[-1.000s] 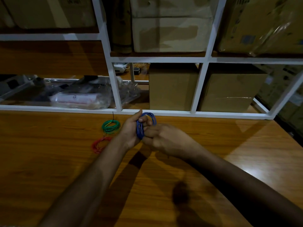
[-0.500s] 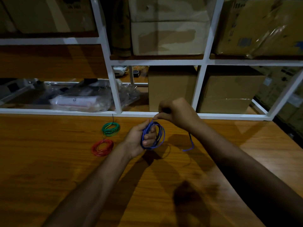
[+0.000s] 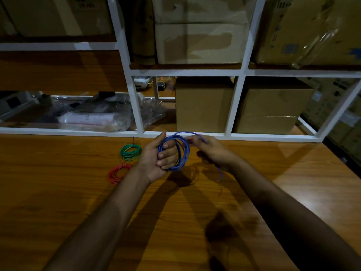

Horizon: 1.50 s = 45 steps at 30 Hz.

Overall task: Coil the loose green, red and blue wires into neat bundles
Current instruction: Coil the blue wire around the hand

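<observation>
Three wire coils are in view, one of each colour, and two bare hands.

Farthest left lie the two finished coils on the wooden table [image 3: 58, 192]: the green coil [image 3: 130, 151] on the far side, with a thin black tail sticking up from its far edge, and the red coil [image 3: 118, 173] just near of it, the two almost touching. Both lie flat and free of the hands.

Right of them the left hand [image 3: 156, 159] is raised over the table, palm toward the camera, fingers curled shut through the blue coil [image 3: 180, 151] and thumb up on its far side, so the loops are clamped in the fist. The coil stands roughly upright. Just to its right the right hand [image 3: 213, 151] pinches the loose blue strand at the coil's top edge, fingertips together on the wire; a short blue tail [image 3: 220, 174] hangs down below that hand.

Behind the table runs a white shelf frame [image 3: 134, 106]. Its lower level holds clear plastic bags [image 3: 93, 120] on the left and two cardboard boxes [image 3: 203, 106] on the right.

Half a second ago the right hand was higher and farther, above the coil, and the tail dangled out to the right; now it has come down level with the coil. The green and red coils have not moved.
</observation>
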Each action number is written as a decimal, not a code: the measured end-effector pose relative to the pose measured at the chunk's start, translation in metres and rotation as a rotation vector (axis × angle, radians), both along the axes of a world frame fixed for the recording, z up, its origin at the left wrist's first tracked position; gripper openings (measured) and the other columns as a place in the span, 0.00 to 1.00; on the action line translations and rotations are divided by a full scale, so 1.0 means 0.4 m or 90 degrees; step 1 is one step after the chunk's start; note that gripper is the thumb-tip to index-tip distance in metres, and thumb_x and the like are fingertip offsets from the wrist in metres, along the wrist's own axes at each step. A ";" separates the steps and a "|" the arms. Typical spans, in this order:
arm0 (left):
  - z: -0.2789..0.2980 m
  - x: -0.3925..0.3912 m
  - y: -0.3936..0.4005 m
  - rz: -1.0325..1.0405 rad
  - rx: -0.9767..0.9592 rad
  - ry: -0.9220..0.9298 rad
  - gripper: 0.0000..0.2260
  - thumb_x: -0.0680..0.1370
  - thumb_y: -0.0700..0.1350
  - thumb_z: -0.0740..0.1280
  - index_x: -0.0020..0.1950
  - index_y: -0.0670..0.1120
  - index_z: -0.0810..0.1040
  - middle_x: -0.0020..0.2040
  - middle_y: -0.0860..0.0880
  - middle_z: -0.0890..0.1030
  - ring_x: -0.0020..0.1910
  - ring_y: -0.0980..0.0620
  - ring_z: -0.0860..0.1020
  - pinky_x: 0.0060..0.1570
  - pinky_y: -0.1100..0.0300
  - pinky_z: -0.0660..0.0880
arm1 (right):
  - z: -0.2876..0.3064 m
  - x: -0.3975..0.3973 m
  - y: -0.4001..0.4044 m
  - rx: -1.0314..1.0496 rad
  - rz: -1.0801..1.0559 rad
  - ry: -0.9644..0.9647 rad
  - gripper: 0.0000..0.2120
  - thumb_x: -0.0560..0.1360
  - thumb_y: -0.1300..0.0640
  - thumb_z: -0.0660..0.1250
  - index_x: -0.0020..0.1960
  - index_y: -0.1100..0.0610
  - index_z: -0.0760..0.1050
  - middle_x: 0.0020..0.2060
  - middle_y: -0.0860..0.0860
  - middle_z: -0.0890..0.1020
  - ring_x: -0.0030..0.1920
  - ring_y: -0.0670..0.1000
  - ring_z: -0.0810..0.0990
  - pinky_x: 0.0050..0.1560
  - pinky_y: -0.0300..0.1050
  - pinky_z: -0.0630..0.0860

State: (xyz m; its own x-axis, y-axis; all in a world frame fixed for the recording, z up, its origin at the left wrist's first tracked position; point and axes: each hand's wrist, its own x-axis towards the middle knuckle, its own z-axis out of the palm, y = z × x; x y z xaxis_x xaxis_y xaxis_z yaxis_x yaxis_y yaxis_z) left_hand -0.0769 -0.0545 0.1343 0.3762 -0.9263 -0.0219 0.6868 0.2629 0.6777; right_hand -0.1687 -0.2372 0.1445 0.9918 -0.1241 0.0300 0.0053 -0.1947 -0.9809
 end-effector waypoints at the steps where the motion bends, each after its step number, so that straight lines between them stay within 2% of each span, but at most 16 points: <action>1: 0.002 -0.001 -0.002 -0.001 -0.009 0.005 0.22 0.82 0.58 0.55 0.33 0.47 0.69 0.21 0.53 0.65 0.16 0.57 0.62 0.21 0.62 0.48 | -0.005 -0.001 0.017 0.007 0.019 0.000 0.18 0.82 0.47 0.60 0.58 0.61 0.76 0.33 0.52 0.70 0.26 0.45 0.59 0.23 0.38 0.54; 3: 0.009 -0.002 -0.005 -0.009 -0.034 0.018 0.22 0.81 0.58 0.56 0.32 0.47 0.68 0.20 0.53 0.65 0.15 0.57 0.59 0.20 0.63 0.49 | -0.011 0.000 0.036 0.029 0.040 -0.002 0.12 0.79 0.46 0.64 0.49 0.55 0.77 0.31 0.51 0.63 0.26 0.45 0.59 0.24 0.40 0.52; 6: 0.015 -0.003 -0.008 -0.026 -0.061 0.017 0.23 0.81 0.60 0.56 0.31 0.47 0.68 0.19 0.53 0.65 0.16 0.56 0.55 0.18 0.64 0.51 | -0.015 0.000 0.042 0.090 0.038 0.055 0.07 0.76 0.45 0.67 0.45 0.48 0.78 0.33 0.51 0.70 0.29 0.48 0.63 0.28 0.41 0.55; 10: 0.013 0.009 -0.004 -0.022 -0.062 0.005 0.24 0.80 0.63 0.56 0.32 0.47 0.67 0.21 0.52 0.67 0.17 0.56 0.64 0.19 0.64 0.57 | -0.026 0.000 0.049 0.289 0.089 0.073 0.09 0.81 0.52 0.60 0.47 0.56 0.75 0.28 0.48 0.77 0.19 0.40 0.61 0.20 0.34 0.52; 14: 0.001 0.019 0.001 -0.014 -0.043 0.011 0.25 0.78 0.65 0.56 0.34 0.45 0.69 0.25 0.50 0.69 0.25 0.52 0.70 0.28 0.59 0.69 | -0.024 0.012 0.039 0.370 0.100 0.050 0.11 0.77 0.49 0.61 0.48 0.57 0.72 0.31 0.52 0.78 0.19 0.40 0.61 0.19 0.32 0.54; 19: -0.007 0.008 -0.009 0.012 -0.035 0.056 0.27 0.78 0.66 0.55 0.40 0.43 0.72 0.27 0.49 0.68 0.28 0.50 0.68 0.32 0.57 0.68 | -0.040 0.021 0.025 0.386 0.082 0.036 0.12 0.78 0.48 0.59 0.48 0.57 0.72 0.28 0.49 0.73 0.20 0.41 0.60 0.23 0.35 0.51; 21: -0.010 0.005 -0.016 0.037 -0.018 0.065 0.26 0.79 0.66 0.54 0.37 0.44 0.71 0.25 0.50 0.66 0.26 0.51 0.66 0.30 0.58 0.65 | -0.047 0.021 0.030 0.383 0.069 0.040 0.13 0.78 0.46 0.59 0.49 0.56 0.72 0.28 0.48 0.72 0.20 0.41 0.60 0.23 0.35 0.52; 24: -0.019 0.008 -0.026 0.097 0.048 0.079 0.25 0.81 0.61 0.54 0.30 0.48 0.67 0.20 0.52 0.61 0.18 0.55 0.61 0.22 0.62 0.58 | -0.046 0.019 0.027 0.260 0.061 0.062 0.16 0.76 0.46 0.63 0.52 0.59 0.75 0.31 0.53 0.75 0.21 0.42 0.59 0.21 0.35 0.53; 27: -0.025 0.019 -0.013 0.154 0.109 0.072 0.23 0.81 0.56 0.56 0.27 0.50 0.64 0.19 0.53 0.58 0.16 0.56 0.58 0.20 0.63 0.53 | -0.015 0.003 -0.004 0.036 0.037 0.073 0.16 0.77 0.53 0.68 0.59 0.63 0.77 0.31 0.57 0.68 0.25 0.46 0.58 0.23 0.39 0.54; 29: -0.028 0.027 0.002 0.180 0.128 0.067 0.22 0.81 0.54 0.57 0.28 0.50 0.63 0.20 0.53 0.58 0.16 0.56 0.57 0.19 0.64 0.52 | 0.012 -0.012 -0.043 0.008 -0.026 0.073 0.13 0.77 0.60 0.69 0.60 0.61 0.77 0.34 0.56 0.74 0.27 0.47 0.64 0.26 0.40 0.60; 31: -0.032 0.033 0.012 0.193 0.131 0.066 0.22 0.81 0.54 0.57 0.28 0.50 0.63 0.20 0.53 0.58 0.17 0.56 0.57 0.19 0.64 0.52 | 0.029 -0.027 -0.074 -0.011 -0.088 0.042 0.11 0.76 0.62 0.70 0.57 0.58 0.78 0.35 0.54 0.79 0.29 0.47 0.69 0.28 0.40 0.66; 33: -0.033 0.036 0.019 0.191 0.113 0.074 0.22 0.81 0.54 0.56 0.28 0.50 0.63 0.20 0.53 0.58 0.17 0.56 0.57 0.20 0.63 0.52 | 0.028 -0.033 -0.083 -0.081 -0.168 -0.003 0.07 0.75 0.60 0.72 0.52 0.56 0.79 0.31 0.52 0.80 0.28 0.49 0.73 0.28 0.42 0.71; 37: -0.026 0.042 0.022 0.195 0.075 0.084 0.22 0.81 0.55 0.56 0.27 0.50 0.64 0.20 0.53 0.58 0.17 0.56 0.57 0.22 0.63 0.49 | -0.010 -0.035 -0.071 -0.353 -0.338 -0.055 0.04 0.73 0.53 0.74 0.45 0.50 0.80 0.33 0.46 0.83 0.28 0.44 0.79 0.32 0.35 0.73; 40: -0.025 0.044 0.021 0.221 0.065 0.094 0.21 0.80 0.55 0.58 0.27 0.50 0.64 0.20 0.53 0.58 0.17 0.56 0.57 0.21 0.63 0.51 | -0.023 -0.044 -0.053 -0.386 -0.300 -0.097 0.06 0.74 0.58 0.73 0.46 0.47 0.80 0.42 0.46 0.81 0.33 0.46 0.81 0.33 0.39 0.75; 43: -0.026 0.051 0.020 0.241 0.046 0.108 0.22 0.81 0.55 0.57 0.27 0.50 0.65 0.20 0.53 0.59 0.17 0.56 0.58 0.20 0.61 0.53 | -0.016 -0.060 -0.032 -0.407 -0.213 -0.139 0.06 0.76 0.62 0.70 0.49 0.52 0.82 0.47 0.48 0.80 0.34 0.44 0.83 0.32 0.33 0.76; 45: -0.026 0.052 0.019 0.239 0.039 0.113 0.23 0.81 0.54 0.56 0.27 0.49 0.65 0.20 0.53 0.59 0.17 0.56 0.58 0.21 0.61 0.53 | -0.012 -0.064 -0.030 -0.491 -0.139 -0.169 0.06 0.77 0.60 0.69 0.52 0.55 0.83 0.49 0.50 0.83 0.40 0.44 0.84 0.40 0.37 0.80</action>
State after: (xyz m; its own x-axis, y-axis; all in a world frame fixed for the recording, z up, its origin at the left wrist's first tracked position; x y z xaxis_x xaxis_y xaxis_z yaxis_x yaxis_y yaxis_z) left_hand -0.0562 -0.0471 0.1240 0.6732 -0.7202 -0.1678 0.6584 0.4805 0.5793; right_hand -0.1945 -0.2493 0.1398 0.8960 -0.1610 0.4138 0.1020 -0.8324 -0.5447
